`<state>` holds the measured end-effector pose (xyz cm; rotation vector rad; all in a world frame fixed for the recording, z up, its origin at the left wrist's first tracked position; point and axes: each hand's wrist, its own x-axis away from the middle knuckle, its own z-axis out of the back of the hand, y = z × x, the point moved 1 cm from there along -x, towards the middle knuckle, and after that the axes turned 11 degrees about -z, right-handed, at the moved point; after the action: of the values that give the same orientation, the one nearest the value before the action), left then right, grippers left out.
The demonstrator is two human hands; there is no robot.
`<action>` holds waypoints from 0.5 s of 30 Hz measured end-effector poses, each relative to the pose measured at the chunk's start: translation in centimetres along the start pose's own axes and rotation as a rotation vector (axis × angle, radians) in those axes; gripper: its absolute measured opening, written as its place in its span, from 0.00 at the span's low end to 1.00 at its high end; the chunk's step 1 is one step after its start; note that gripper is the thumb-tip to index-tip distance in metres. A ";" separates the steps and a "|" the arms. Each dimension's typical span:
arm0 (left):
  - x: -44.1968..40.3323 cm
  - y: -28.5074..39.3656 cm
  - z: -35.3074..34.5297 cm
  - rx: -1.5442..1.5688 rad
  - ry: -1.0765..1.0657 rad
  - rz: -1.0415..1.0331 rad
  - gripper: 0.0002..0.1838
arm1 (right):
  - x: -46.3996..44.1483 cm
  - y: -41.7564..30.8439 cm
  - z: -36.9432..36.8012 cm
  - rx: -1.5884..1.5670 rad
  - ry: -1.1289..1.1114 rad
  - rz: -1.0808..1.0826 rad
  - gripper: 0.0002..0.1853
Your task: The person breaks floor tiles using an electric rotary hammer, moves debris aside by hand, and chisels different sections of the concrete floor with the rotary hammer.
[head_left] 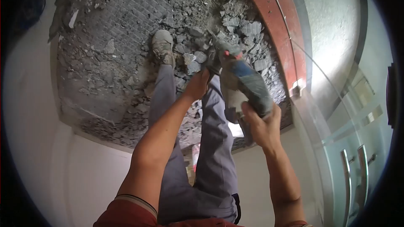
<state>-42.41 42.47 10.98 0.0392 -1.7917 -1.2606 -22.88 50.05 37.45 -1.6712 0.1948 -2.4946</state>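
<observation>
A dusty rotary hammer [246, 77] with a blue band and a red part near its nose points away from me, down at broken rubble. My right hand [265, 126] is wrapped round its rear handle. Near the tool's front, my left hand [200, 84] is closed round what looks like the side handle, mostly hidden by the fingers. Grey concrete chunks [193, 61] lie just ahead of the left hand. The tip of the bit is hard to make out among the debris.
My shoe [163, 44] stands on the rubble-strewn floor, left of the tool. Beyond it is a grid-patterned floor area [134, 19]. A red sill [280, 21] with a thin cable curves along the right. Glass doors with metal handles [363, 176] stand at the lower right.
</observation>
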 end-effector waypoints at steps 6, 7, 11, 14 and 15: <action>2.5 9.1 7.4 -0.415 -0.210 0.169 0.35 | 4.2 4.8 0.3 -0.483 -0.010 -0.094 0.21; 2.0 10.5 8.3 -0.530 -0.229 0.158 0.34 | 4.3 4.7 0.2 -0.565 0.029 -0.108 0.23; -3.3 16.5 12.2 -0.823 -0.346 0.065 0.28 | -0.6 7.9 -0.1 -0.963 -0.033 -0.194 0.22; -9.4 18.7 12.6 -1.098 -0.444 -0.085 0.22 | -6.7 11.7 -2.3 -1.377 -0.124 -0.288 0.18; -11.0 19.5 12.1 -1.264 -0.569 -0.095 0.20 | -8.4 14.0 -3.4 -1.519 -0.197 -0.322 0.16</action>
<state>-35.60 66.01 17.89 -1.0254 -1.0930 -2.4177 -22.31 37.94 26.08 -2.3685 2.3895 -2.2860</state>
